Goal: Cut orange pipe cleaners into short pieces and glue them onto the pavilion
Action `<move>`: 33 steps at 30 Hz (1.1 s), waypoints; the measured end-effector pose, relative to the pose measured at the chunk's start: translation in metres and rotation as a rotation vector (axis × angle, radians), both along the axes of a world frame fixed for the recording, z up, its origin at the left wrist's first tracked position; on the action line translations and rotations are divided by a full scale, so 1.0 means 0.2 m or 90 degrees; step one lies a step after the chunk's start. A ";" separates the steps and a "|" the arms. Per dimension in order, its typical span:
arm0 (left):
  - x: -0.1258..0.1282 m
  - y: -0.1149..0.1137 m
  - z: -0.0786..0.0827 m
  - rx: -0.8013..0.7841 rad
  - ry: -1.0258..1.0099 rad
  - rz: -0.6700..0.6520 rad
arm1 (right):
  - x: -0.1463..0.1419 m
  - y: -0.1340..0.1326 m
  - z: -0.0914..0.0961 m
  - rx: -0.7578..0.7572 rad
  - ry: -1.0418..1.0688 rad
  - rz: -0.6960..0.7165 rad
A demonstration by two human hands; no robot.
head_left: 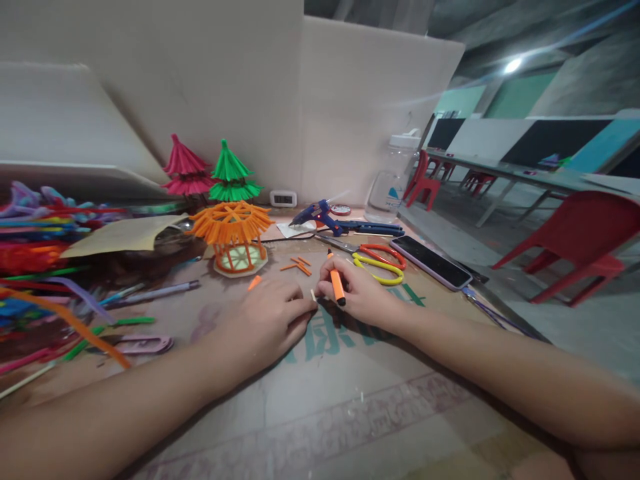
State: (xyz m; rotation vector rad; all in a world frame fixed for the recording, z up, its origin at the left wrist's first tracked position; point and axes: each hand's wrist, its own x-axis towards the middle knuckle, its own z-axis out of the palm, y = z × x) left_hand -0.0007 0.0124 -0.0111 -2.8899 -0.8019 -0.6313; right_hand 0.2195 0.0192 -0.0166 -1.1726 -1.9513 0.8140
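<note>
Orange marker: centre of frame, gripped in the right hand, black end pointing down.
Pale stick: just left of the marker, lower end pinched by the left hand.
Orange piece: beside the left hand's knuckles.
Orange sticks: several, loose, above the hands.
Orange-roofed model: left of centre, upright on an octagonal base.
Scissors: right of centre, red and yellow handles.
Phone: right of the scissors, screen dark.
Glue gun: blue, above centre.
Tree models: upper left, one pink, one green.
Fuzzy stems: left edge, mixed colours, heaped.
Bottle: upper right, transparent, white lid.
Bench: beneath all, green lettering near the hands.
Red chairs: far right.
</note>
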 end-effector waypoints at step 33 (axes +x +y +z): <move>0.01 -0.01 0.01 -0.023 0.011 0.001 | -0.02 0.03 0.07 -0.168 0.131 -0.030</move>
